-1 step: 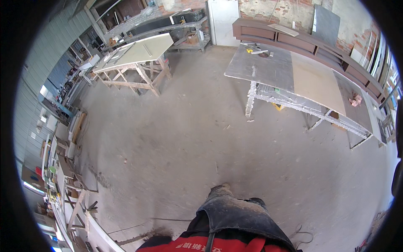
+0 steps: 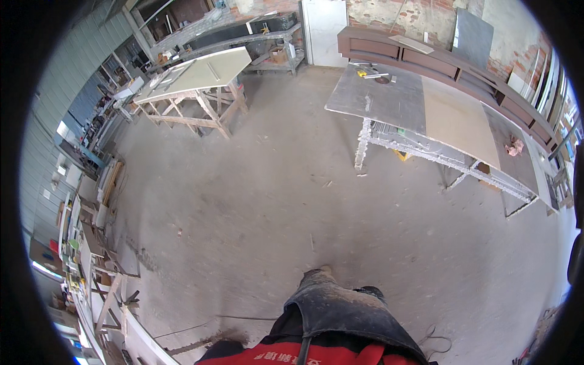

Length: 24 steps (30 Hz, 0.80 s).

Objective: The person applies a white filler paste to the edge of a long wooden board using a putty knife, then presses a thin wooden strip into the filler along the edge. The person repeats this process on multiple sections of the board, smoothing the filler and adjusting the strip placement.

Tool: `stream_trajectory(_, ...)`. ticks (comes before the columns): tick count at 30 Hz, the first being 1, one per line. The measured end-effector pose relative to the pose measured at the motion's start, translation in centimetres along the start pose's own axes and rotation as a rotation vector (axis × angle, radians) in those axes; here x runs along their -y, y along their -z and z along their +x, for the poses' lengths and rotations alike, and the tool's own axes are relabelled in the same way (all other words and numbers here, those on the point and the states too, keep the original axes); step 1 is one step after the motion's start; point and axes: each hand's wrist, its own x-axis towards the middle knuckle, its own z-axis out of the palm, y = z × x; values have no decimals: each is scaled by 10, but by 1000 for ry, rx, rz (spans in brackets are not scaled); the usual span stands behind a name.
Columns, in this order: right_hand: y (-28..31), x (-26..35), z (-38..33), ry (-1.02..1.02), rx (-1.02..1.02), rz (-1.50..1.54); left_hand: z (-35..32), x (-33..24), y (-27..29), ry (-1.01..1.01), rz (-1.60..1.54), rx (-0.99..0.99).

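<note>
Neither of my hands is in view, so what they hold or touch cannot be told. At the lower edge I see my red and black top (image 2: 280, 354) and a dark, dusty apron (image 2: 347, 310) over my legs. A shoe tip (image 2: 326, 268) shows past the apron on the grey floor (image 2: 261, 207). To the right stands a long worktable (image 2: 459, 118) with grey and tan panels. On its far left end lie a yellow tool (image 2: 362, 73) and a dark round disc (image 2: 382, 79). A crumpled pink cloth (image 2: 514, 146) rests farther right.
A wooden-legged table (image 2: 207, 76) with a pale top stands far left. Behind the worktable runs a brown shelf unit (image 2: 420, 55); a white door (image 2: 325, 33) is beside it. Boards and scraps (image 2: 91, 243) line the left side. Cables (image 2: 435, 344) lie on the floor near me.
</note>
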Motion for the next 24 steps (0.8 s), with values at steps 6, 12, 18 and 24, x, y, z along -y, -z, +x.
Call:
stream_trajectory(6,13,-3,-9,-47,-105,81,21,3,2,1,-7,36)
stream_trajectory(12,42,-36,-37,-117,-276,191,56,-65,29,-203,-63,6)
stream_trajectory(18,53,-81,-85,-202,-445,338,78,-140,74,-353,-52,20)
stream_trajectory(24,27,-97,-120,-260,-516,425,89,-149,105,-360,-10,31)
